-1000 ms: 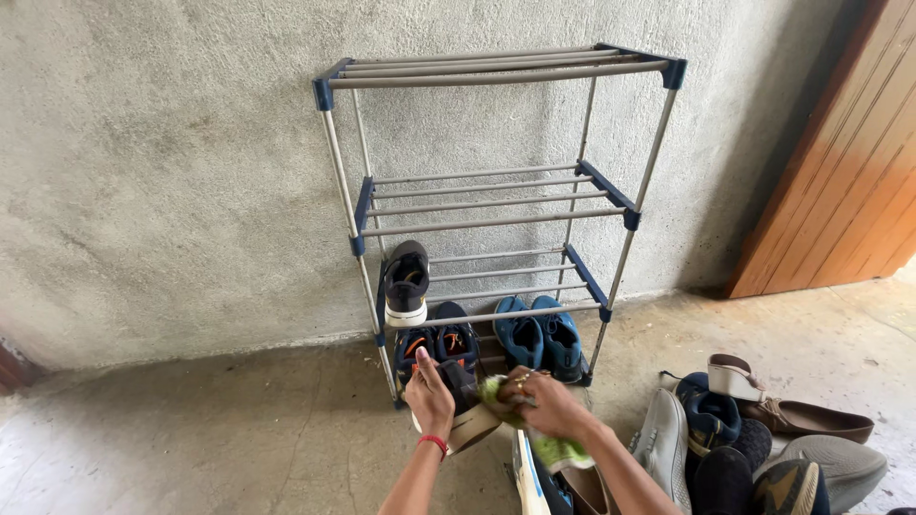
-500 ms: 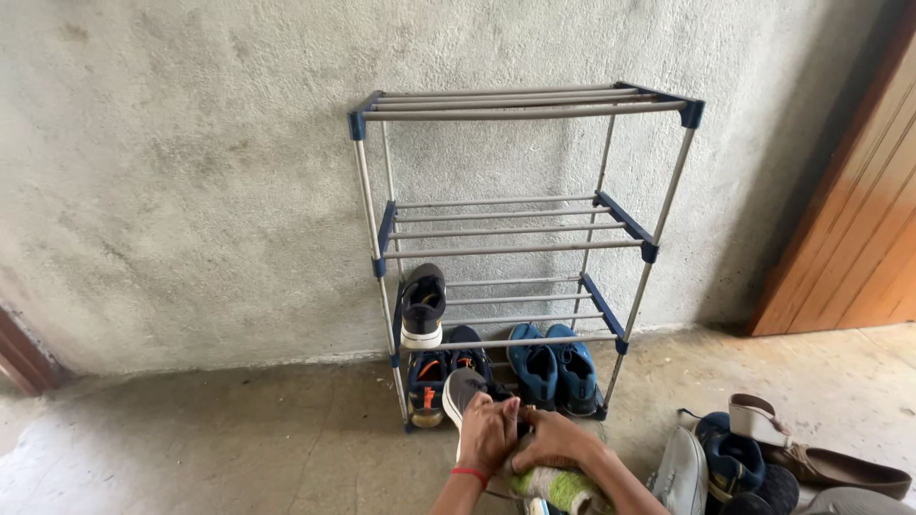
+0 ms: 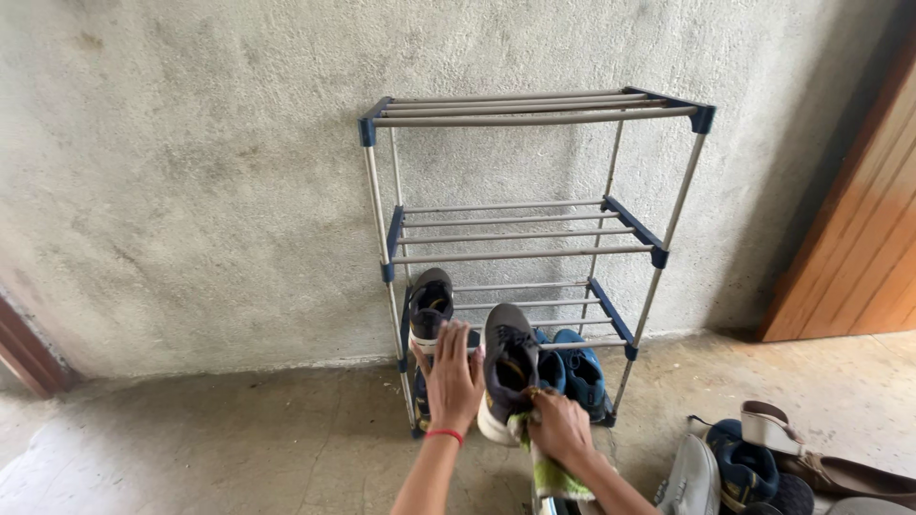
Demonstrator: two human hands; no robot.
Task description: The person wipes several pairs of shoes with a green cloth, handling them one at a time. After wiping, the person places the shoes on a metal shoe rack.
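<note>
I hold a dark grey sneaker [image 3: 509, 355] with a white sole upright in front of the lower part of a metal shoe rack [image 3: 534, 116]. My left hand [image 3: 451, 378], with a red band at the wrist, presses against the sneaker's left side. My right hand [image 3: 561, 429] grips a green cloth [image 3: 553, 475] against the sneaker's heel. A matching grey sneaker [image 3: 430, 307] stands toe-up at the left of the rack's lower shelf. Just behind the held sneaker, a pair of blue shoes [image 3: 580, 370] sits on the bottom level.
The rack stands against a rough grey wall [image 3: 191, 191] with blue corner joints; its top and middle shelves hold nothing. Several shoes and sandals [image 3: 754, 458] lie on the concrete floor at the lower right. A wooden door [image 3: 859, 248] is on the right.
Both hands have lifted the grey sneaker from low near the floor up in front of the rack's lower shelf. The view has moved closer and shifted left.
</note>
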